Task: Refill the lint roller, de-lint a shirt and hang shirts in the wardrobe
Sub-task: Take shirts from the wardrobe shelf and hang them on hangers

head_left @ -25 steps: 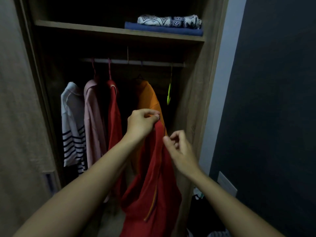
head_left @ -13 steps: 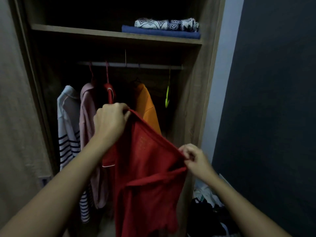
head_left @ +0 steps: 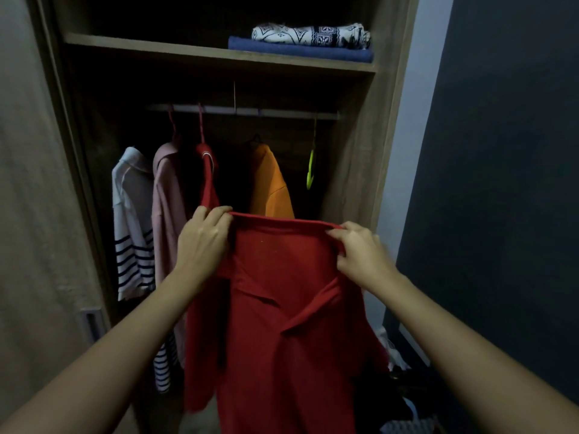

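At centre frame, before the open wardrobe point(head_left: 354, 170), a red shirt point(head_left: 282, 324) hangs spread between both hands. The left hand point(head_left: 200, 242) pinches one end of its top edge and the right hand point(head_left: 360, 255) pinches the other. The hands are apart and the edge is taut between them. Behind, on the rail point(head_left: 250, 110), left to right: striped white shirt point(head_left: 133, 220), pink shirt point(head_left: 167, 208), second red garment point(head_left: 208, 180), orange shirt point(head_left: 271, 189), bare lime-green hanger point(head_left: 310, 167). Upper shelf point(head_left: 156, 50): patterned folded cloth point(head_left: 310, 34) atop a blue folded cloth point(head_left: 297, 51).
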`<action>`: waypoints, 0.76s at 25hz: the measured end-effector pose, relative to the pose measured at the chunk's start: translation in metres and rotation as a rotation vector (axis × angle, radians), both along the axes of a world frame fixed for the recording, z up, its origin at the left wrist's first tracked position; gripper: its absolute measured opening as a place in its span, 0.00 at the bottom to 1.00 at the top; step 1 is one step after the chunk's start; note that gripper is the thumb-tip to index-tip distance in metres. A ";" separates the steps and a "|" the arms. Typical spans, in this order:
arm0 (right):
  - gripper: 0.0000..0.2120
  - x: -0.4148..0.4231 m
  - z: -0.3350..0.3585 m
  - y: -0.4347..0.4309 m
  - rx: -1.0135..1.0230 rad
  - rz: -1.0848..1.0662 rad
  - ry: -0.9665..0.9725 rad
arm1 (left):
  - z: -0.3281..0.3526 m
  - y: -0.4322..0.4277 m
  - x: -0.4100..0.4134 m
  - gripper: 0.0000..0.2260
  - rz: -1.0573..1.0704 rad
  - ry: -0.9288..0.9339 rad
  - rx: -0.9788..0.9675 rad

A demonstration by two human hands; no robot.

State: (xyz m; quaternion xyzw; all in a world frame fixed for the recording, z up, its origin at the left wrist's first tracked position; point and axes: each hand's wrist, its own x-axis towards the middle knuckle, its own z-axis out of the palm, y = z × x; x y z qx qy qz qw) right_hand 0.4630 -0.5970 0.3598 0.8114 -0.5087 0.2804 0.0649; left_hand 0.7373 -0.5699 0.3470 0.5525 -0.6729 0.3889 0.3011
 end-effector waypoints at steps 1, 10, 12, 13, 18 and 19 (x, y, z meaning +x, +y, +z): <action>0.24 0.003 0.000 0.000 0.006 -0.015 0.017 | -0.007 -0.001 -0.002 0.16 0.046 0.013 0.049; 0.18 -0.023 -0.001 -0.010 0.200 -0.079 -0.018 | 0.015 0.013 0.033 0.27 -0.440 0.317 0.705; 0.19 -0.019 -0.010 -0.012 0.172 -0.103 -0.027 | 0.011 0.014 0.026 0.25 -0.373 0.259 0.735; 0.23 -0.016 -0.015 -0.011 0.191 -0.091 0.036 | 0.004 0.009 0.023 0.25 -0.269 0.244 0.683; 0.20 -0.014 -0.019 -0.005 0.299 -0.030 0.181 | -0.021 0.001 0.028 0.20 0.071 0.452 0.475; 0.19 -0.017 -0.012 -0.005 0.248 -0.065 0.121 | -0.020 0.002 0.030 0.19 0.068 0.476 0.382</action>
